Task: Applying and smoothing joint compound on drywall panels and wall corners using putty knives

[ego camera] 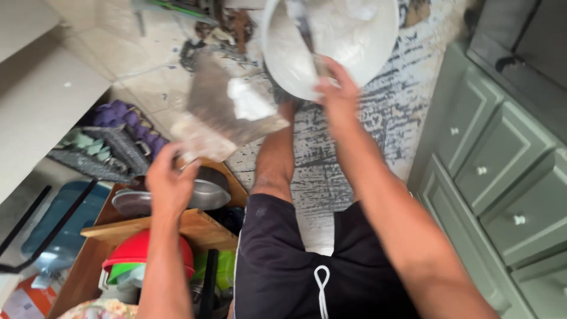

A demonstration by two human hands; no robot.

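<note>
Beneath you a pale tiled floor [147, 65] is carrying a grey-and-white patterned rug [384, 118], with dark debris [230, 26] lying at its far edge. At your left a wooden shelf [195, 227] is holding a metal pan [201, 192] and a red bowl [139, 248].

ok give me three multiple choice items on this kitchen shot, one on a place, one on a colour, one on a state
1. Where is the white bowl?
A. in the right hand, over the rug
B. on the wooden shelf
C. inside a drawer

2. What colour are the cabinets?
A. red
B. grey-green
C. yellow

3. What is the left hand doing?
A. hanging free
B. holding a clear bag
C. pulling a knob

Answers: 1 A, fingers grip its rim above the rug; 2 B, drawer fronts are muted green; 3 B, fingers pinch the bag's corner.
</note>
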